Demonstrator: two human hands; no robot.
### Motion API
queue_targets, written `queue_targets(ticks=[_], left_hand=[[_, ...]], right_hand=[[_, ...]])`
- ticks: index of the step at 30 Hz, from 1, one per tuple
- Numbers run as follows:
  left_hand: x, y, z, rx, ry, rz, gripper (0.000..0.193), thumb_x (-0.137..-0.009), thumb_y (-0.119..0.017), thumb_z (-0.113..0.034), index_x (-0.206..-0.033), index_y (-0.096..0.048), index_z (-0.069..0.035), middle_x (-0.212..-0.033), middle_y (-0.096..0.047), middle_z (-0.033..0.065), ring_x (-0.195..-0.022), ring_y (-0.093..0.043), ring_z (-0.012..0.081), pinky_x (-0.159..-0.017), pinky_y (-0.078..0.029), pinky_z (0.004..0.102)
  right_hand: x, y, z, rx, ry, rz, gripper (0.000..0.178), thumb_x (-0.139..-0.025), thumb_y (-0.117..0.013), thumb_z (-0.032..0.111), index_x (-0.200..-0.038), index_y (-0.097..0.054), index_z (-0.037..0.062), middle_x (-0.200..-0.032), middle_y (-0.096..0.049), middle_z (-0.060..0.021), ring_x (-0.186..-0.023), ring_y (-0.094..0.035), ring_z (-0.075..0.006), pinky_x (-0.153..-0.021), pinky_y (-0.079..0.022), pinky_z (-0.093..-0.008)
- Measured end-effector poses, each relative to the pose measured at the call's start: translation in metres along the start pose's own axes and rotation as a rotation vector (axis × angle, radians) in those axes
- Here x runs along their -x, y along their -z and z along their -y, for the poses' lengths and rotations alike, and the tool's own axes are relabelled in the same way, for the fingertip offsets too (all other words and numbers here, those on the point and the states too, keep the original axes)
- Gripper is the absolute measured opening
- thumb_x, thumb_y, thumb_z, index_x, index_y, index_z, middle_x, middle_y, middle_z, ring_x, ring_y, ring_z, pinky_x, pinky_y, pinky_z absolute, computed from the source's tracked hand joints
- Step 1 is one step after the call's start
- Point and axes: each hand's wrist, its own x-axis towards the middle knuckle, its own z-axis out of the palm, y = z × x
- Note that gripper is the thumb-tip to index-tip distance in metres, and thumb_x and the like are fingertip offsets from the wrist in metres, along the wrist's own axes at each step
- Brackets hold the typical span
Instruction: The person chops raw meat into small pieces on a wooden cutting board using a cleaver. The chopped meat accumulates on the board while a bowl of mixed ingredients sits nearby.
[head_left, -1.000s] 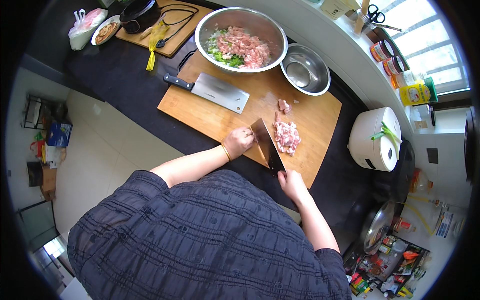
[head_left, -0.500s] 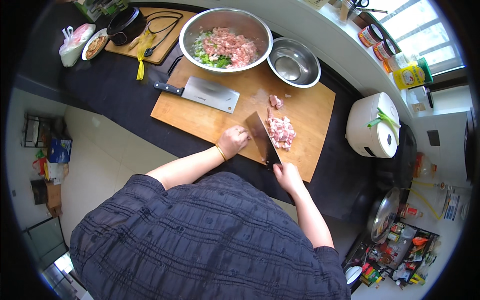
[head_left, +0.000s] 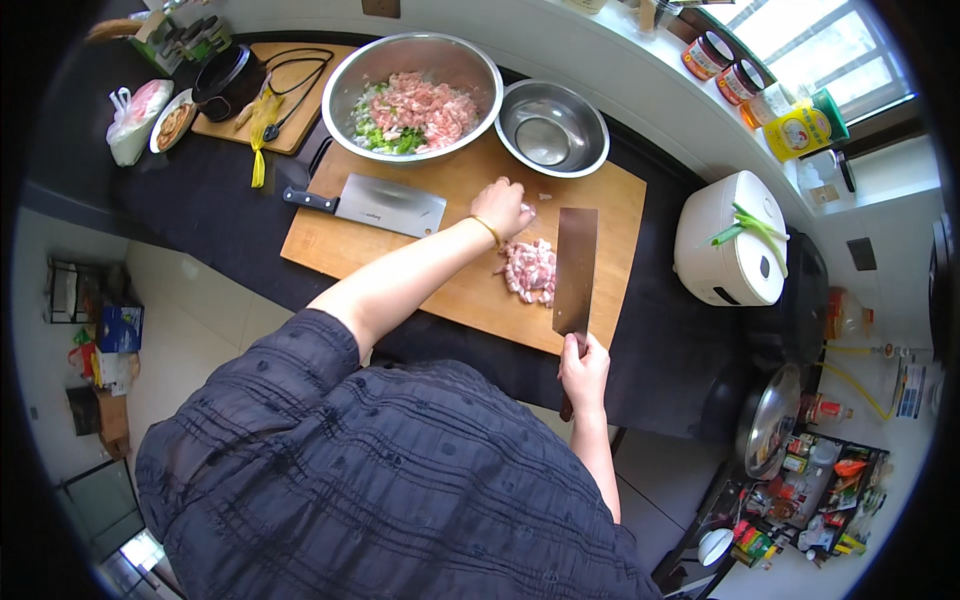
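Note:
My right hand (head_left: 584,366) grips the handle of a cleaver (head_left: 576,262), its dark blade upright beside a pile of diced pink meat (head_left: 530,272) on the wooden cutting board (head_left: 615,230). Beyond that pile, my left hand (head_left: 500,208) has its fingers closed on a piece of meat (head_left: 527,208), mostly hidden by them. A second cleaver (head_left: 390,204) with a black handle lies flat on the board to the left. At the back, a large steel bowl (head_left: 490,90) holds minced meat and chopped greens. To its right sits a smaller steel bowl (head_left: 553,130).
A white rice cooker (head_left: 735,245) with green onion on its lid stands right of the board. At the back left are a black pot (head_left: 228,80), a corded board (head_left: 290,65), a plate (head_left: 173,122) and a plastic bag (head_left: 138,118). Jars (head_left: 707,55) line the windowsill.
My left hand has moved from the near side of the board to the far piece of meat and closed on it. My right hand has swung the cleaver to the right of the diced pile.

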Motion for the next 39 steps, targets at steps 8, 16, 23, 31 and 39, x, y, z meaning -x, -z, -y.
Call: queue_targets(ticks=[8,16,23,31,39], left_hand=[[-0.020,-0.041,0.012,0.159,-0.034,0.143,0.017,-0.063,-0.067,-0.016,-0.077,-0.063,-0.006,-0.086,-0.055,0.0175,-0.082,-0.055,0.0328,-0.074,-0.047,0.0393],[0.088,0.036,0.054,0.196,-0.161,0.314,0.053,-0.053,-0.082,-0.022,-0.095,-0.061,0.001,-0.080,-0.063,0.0117,-0.073,-0.062,0.0218,-0.068,-0.050,0.0301],[0.134,0.031,0.061,0.263,-0.038,-0.041,0.031,-0.064,-0.076,-0.016,-0.086,-0.059,-0.003,-0.083,-0.056,0.0106,-0.072,-0.059,0.0230,-0.065,-0.049,0.0315],[0.121,0.019,0.059,0.347,0.114,-0.101,0.019,-0.067,-0.068,-0.016,-0.073,-0.057,-0.003,-0.066,-0.056,0.0120,-0.065,-0.057,0.0292,-0.061,-0.048,0.0355],[0.129,0.022,0.047,0.023,-0.266,-0.188,0.015,-0.074,-0.063,-0.018,-0.078,-0.055,-0.007,-0.080,-0.053,0.0101,-0.082,-0.053,0.0286,-0.068,-0.046,0.0369]], right_hand=[[0.009,0.007,0.001,-0.118,-0.094,0.057,0.018,-0.085,-0.055,0.013,-0.083,-0.060,-0.0040,-0.051,-0.049,-0.0003,-0.043,-0.044,-0.0058,-0.043,-0.037,-0.0239],[0.008,-0.006,0.002,-0.039,-0.101,0.140,0.019,-0.083,-0.056,0.014,-0.077,-0.058,-0.0036,-0.049,-0.048,-0.0030,-0.046,-0.047,-0.0084,-0.045,-0.038,-0.0265],[0.013,-0.026,0.026,0.294,0.065,0.268,0.025,-0.082,-0.054,0.021,-0.076,-0.058,-0.0032,-0.059,-0.054,-0.0197,-0.053,-0.055,-0.0303,-0.054,-0.043,-0.0371],[0.008,-0.037,0.029,0.372,0.108,0.299,0.026,-0.082,-0.054,0.022,-0.077,-0.058,-0.0028,-0.059,-0.055,-0.0197,-0.056,-0.058,-0.0321,-0.057,-0.044,-0.0386],[0.003,-0.039,0.006,0.210,0.029,0.268,0.025,-0.082,-0.056,0.021,-0.075,-0.060,-0.0035,-0.055,-0.054,-0.0164,-0.050,-0.054,-0.0231,-0.052,-0.043,-0.0352]])
